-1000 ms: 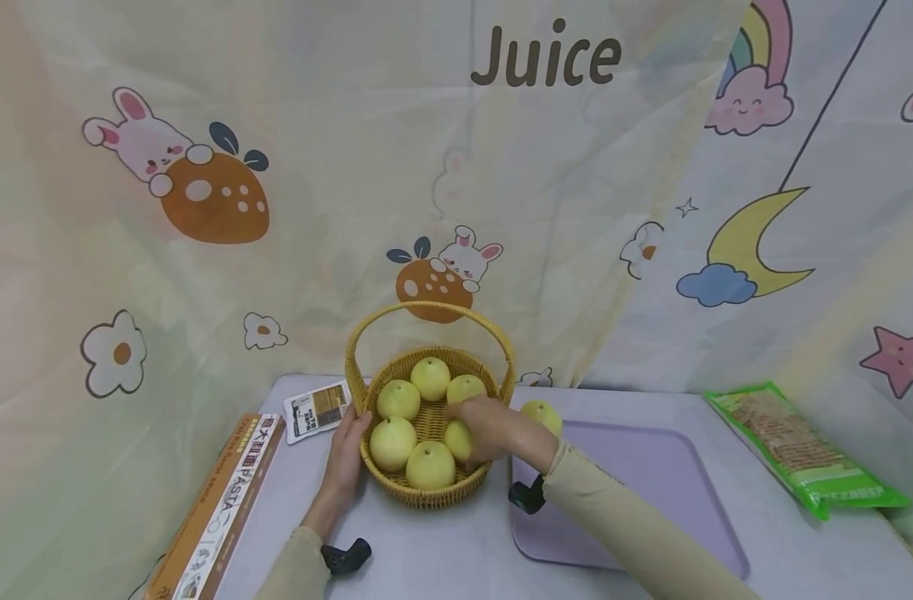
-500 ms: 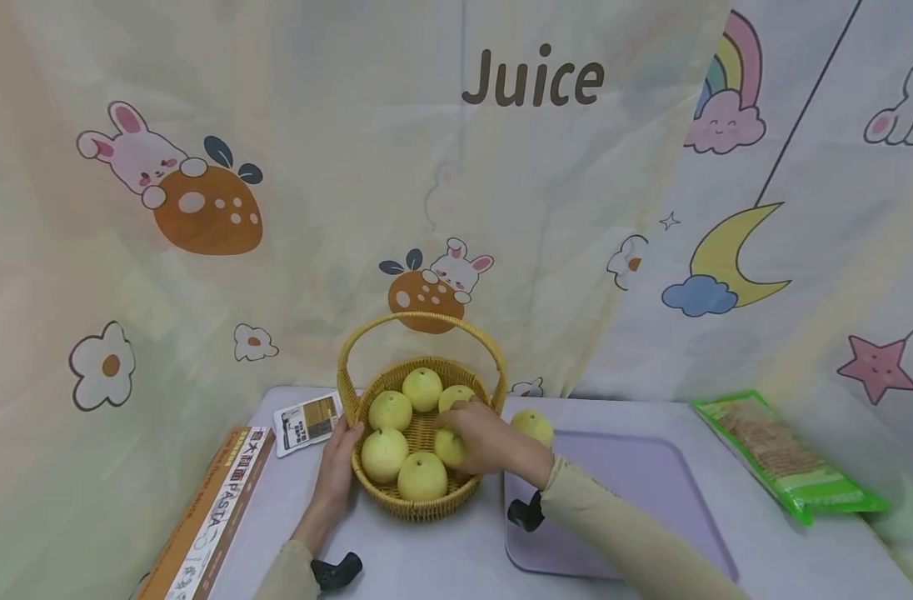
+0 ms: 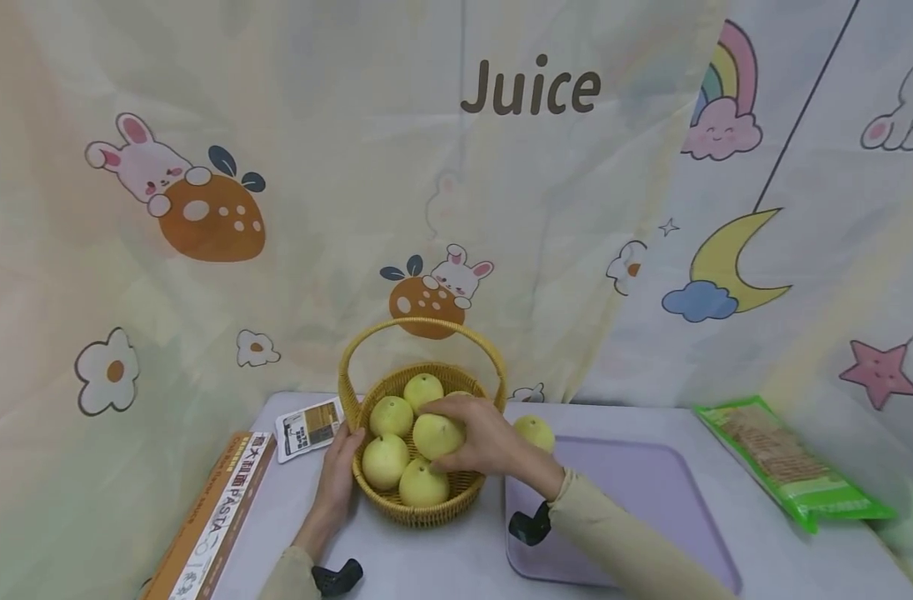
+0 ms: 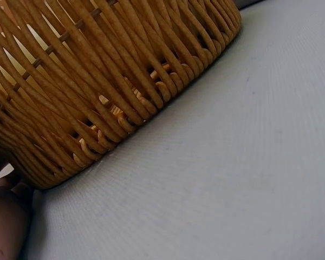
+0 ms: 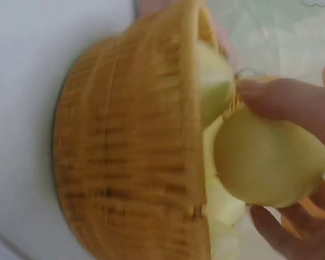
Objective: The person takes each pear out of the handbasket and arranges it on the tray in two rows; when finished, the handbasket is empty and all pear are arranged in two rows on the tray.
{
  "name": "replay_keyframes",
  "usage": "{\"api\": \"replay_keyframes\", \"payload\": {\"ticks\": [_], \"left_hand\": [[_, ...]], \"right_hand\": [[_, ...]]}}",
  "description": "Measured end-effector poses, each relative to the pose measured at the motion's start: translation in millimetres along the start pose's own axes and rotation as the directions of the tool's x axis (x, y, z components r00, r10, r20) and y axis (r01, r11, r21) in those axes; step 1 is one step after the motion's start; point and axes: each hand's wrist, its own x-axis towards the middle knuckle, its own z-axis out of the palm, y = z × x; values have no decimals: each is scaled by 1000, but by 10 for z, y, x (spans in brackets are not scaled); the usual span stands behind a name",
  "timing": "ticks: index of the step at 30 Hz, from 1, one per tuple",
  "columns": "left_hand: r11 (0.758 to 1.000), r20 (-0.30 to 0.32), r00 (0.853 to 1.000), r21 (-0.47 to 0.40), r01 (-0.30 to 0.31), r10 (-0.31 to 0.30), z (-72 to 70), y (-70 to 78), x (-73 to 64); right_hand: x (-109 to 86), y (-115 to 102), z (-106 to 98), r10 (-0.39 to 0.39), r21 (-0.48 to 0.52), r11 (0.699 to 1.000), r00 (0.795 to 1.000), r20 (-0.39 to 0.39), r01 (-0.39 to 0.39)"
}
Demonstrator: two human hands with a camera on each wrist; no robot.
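Observation:
A round wicker basket (image 3: 426,517) with a tall arched handle stands on the table, with several round, pale yellow pears (image 3: 385,461) inside. My right hand (image 3: 486,433) grips one pear (image 3: 437,436) between thumb and fingers, above the others. In the right wrist view this held pear (image 5: 268,157) is beside the basket's rim, with the thumb on one side and fingertips on the other. My left hand (image 3: 338,475) holds the basket's left side, thumb at the rim near the handle's base. Only part of that hand (image 4: 8,216) shows in the left wrist view.
Right of the basket lies a purple tray (image 3: 629,492), and another pear (image 3: 535,432) is at its far left corner. A green-edged food bag (image 3: 790,458) lies far right. At left are a pasta box (image 3: 212,517) and a small white pouch (image 3: 309,429).
My right hand has lifted a pear from the basket's right side, raising it above the others and slightly leftward. My left hand has stayed at the basket. The head view has shifted slightly.

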Motion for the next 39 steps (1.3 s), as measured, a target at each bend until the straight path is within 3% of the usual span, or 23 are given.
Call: {"api": "replay_keyframes", "payload": {"ticks": [6,14,21,29,39], "left_hand": [[1000,1,1000,2,11,-11,-11,-9,-9],[1000,-1,1000,-14,1,-1,-14,-32,30],[1000,15,1000,-28,-12,12,-8,-42,14],[1000,15,1000,-25,-14,14,-3,-45,14],[1000,9,1000,-15,-11,11,2,-35,12]], "right_hand": [[-75,-69,-39,-40,171,983,992,-119,60],[-235,-83,-184,31,312,950,995,-98,1],[-399,-91,-259,111,485,875,980,-164,-18],[-548,-39,-467,133,618,786,970,-204,22],[-673,87,-845,151,598,801,953,-262,37]]}}
